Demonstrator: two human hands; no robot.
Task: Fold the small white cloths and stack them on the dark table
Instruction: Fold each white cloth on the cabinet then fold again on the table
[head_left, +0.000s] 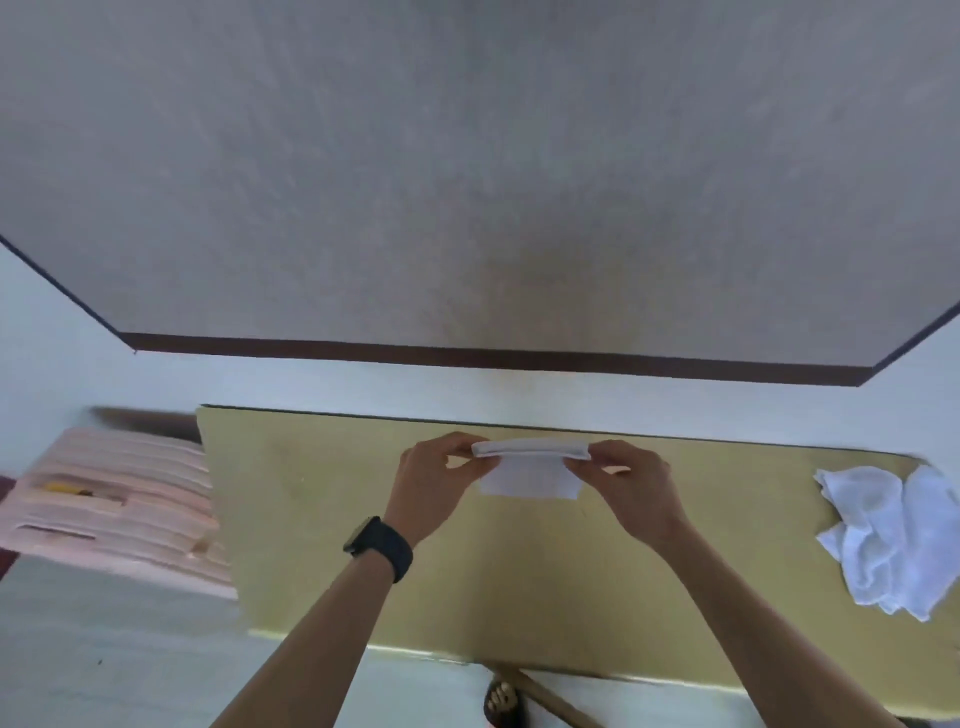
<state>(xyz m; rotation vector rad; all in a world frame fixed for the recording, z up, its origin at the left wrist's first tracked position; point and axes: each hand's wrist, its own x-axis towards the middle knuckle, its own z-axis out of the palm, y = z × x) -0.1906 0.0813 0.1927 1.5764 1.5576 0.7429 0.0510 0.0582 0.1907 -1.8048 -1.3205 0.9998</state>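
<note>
Head: left hand (435, 484), right hand (635, 489) pinch cloth (530, 475), lengthwise left-to-right.

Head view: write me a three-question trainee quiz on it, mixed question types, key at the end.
1. True or false: the left hand and the right hand each pinch one end of the folded cloth.
2. The pile of unfolded cloths lies toward which end of the table? A) left B) right C) middle
3. Fill in: the watch sits on the ___ wrist.
Key: 1 true; 2 B; 3 left.
</note>
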